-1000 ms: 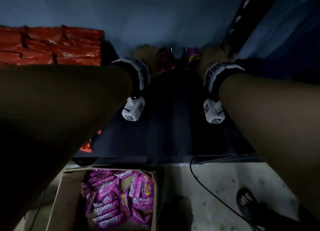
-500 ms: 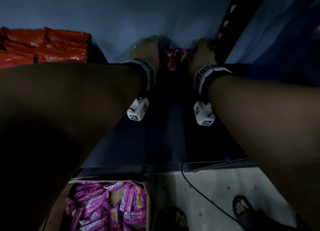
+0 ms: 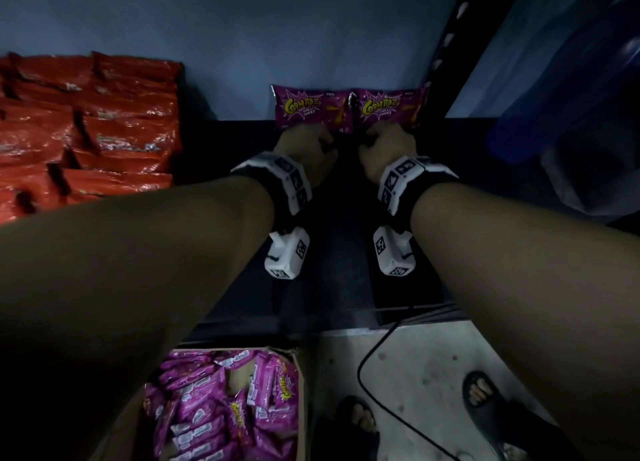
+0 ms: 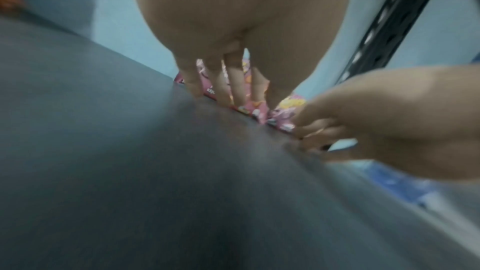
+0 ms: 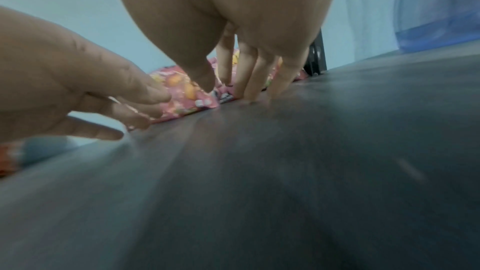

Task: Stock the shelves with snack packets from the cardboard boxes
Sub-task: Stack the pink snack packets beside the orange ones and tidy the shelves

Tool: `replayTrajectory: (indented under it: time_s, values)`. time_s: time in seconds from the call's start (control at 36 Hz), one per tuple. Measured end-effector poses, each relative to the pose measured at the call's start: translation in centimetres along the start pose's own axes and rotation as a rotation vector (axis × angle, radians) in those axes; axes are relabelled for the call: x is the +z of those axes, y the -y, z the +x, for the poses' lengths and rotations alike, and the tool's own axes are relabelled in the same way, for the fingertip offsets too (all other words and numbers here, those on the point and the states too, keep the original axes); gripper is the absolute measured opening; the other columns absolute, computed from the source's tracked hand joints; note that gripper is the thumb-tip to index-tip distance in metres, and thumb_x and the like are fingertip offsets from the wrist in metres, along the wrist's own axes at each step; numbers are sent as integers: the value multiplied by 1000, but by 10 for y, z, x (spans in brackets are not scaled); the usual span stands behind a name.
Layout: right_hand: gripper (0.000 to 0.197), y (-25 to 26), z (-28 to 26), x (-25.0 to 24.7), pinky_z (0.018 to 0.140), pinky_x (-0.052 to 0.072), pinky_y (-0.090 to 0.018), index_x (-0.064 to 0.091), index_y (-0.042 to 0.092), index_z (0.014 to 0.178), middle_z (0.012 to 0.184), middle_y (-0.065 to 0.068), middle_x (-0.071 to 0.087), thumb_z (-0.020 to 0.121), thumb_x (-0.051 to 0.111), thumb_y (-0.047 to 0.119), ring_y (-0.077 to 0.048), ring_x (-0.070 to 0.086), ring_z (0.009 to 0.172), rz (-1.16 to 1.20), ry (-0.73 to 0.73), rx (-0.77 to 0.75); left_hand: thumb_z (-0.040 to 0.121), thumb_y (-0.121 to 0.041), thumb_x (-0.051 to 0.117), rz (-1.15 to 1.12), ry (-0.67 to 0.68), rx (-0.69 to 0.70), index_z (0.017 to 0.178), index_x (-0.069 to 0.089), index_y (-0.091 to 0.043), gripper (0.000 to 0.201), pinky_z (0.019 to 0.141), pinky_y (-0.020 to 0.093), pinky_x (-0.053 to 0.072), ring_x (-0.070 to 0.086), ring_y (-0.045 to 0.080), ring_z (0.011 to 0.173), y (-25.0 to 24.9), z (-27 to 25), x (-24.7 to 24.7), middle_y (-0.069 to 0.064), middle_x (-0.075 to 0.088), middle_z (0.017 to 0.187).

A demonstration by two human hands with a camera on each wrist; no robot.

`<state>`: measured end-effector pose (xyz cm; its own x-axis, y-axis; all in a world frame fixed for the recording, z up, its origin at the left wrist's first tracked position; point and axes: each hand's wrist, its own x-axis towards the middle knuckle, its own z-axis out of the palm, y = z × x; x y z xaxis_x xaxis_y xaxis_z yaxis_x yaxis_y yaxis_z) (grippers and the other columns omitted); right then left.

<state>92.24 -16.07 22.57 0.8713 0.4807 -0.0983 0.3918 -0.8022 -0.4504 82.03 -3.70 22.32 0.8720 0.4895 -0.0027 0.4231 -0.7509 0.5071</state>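
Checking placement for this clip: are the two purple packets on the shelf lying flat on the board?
No. In the head view both purple packets stand upright side by side against the back wall, fronts facing out.

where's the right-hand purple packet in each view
head: right packet upper centre, at the shelf's back, beside the black post.
left wrist: pink patch centre, between both hands.
right wrist: upper centre, behind the right hand's fingers.
shared landmark: the post.
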Motion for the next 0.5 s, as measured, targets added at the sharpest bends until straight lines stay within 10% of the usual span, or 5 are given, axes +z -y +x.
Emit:
replayTrajectory:
  time_s: [0.31, 0.5]
  values:
    - [12, 21, -126, 17, 54, 43, -22, 69, 20, 92, 84, 4, 69, 93, 59, 26, -12, 63, 72, 265, 52, -38, 91, -26, 66, -268, -32, -59, 91, 71, -21, 7, 63, 13, 42, 63, 6, 73, 21, -142, -19, -10, 68, 79]
    - [8, 29, -226, 44, 59, 50, -26, 68, 20, 83, 69, 8, 67, 91, 65, 20, -8, 62, 64, 397, 56, -79, 87, -20, 68, -299, 50, -63, 81, 69, -28, 9, 65, 13, 45, 63, 3, 68, 62, -237, -22, -11, 68, 72]
